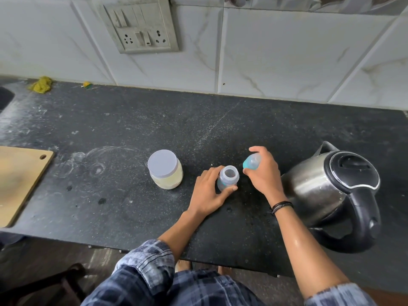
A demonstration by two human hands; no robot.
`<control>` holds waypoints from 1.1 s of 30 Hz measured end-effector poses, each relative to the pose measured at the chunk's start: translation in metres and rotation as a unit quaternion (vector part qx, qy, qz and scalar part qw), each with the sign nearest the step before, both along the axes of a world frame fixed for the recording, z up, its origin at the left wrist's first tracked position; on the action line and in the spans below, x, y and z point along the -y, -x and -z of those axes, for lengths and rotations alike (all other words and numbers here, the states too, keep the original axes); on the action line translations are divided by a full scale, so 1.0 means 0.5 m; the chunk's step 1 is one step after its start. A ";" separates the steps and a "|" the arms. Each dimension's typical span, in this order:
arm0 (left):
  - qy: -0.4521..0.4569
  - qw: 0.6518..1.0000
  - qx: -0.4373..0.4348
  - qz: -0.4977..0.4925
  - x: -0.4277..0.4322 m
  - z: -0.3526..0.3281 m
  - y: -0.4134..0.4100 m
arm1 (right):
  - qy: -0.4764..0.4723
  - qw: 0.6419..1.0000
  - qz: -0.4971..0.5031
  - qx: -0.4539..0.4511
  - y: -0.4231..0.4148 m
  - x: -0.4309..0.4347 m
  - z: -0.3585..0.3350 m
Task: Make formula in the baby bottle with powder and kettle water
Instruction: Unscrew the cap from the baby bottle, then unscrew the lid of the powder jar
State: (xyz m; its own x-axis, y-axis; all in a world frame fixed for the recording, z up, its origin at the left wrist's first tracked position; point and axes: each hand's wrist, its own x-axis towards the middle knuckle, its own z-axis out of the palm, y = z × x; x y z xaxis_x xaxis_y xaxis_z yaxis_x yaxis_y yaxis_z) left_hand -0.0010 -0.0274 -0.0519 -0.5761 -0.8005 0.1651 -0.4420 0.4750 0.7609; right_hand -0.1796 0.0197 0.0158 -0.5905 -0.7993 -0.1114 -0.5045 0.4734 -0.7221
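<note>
The open baby bottle [228, 177] is kept upright on the dark counter [132, 129], gripped around its body by the left hand [208, 195]. Its teal-rimmed cap [251, 162] is held in the curled fingers of the right hand [263, 171], just beside the bottle. A lidded powder jar [165, 169] is set to the left, a steel kettle [333, 191] to the right.

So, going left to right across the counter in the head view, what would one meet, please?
Cutting board → powder jar → left hand gripping the baby bottle → right hand holding the cap → kettle.
</note>
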 end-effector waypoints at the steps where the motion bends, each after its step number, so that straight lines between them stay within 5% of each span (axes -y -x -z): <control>1: -0.002 1.000 -0.001 -0.001 0.000 0.000 0.000 | -0.010 1.000 -0.007 -0.004 0.000 0.001 0.010; 14: -0.004 0.999 -0.024 -0.025 -0.005 -0.004 -0.003 | -0.045 0.996 -0.072 -0.022 0.002 -0.005 0.051; 24: -0.014 0.996 -0.066 -0.065 -0.045 -0.017 -0.036 | 0.066 0.989 -0.123 -0.051 -0.003 -0.050 -0.048; 29: 0.005 0.978 -0.094 -0.184 -0.100 -0.032 -0.092 | 0.137 0.979 -0.137 -0.064 -0.023 -0.044 -0.089; 33: 0.026 0.928 -0.165 -0.334 -0.111 -0.046 -0.121 | 0.184 0.964 -0.179 -0.070 -0.082 -0.008 -0.119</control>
State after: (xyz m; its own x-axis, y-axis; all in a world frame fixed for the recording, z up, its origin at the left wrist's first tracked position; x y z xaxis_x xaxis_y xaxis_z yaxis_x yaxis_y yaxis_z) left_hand 0.0593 0.0280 -0.0289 0.1352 -0.9465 0.2931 -0.3986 0.2189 0.8906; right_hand -0.1386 0.0239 0.0753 -0.2578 -0.9248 0.2797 -0.6931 -0.0247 -0.7204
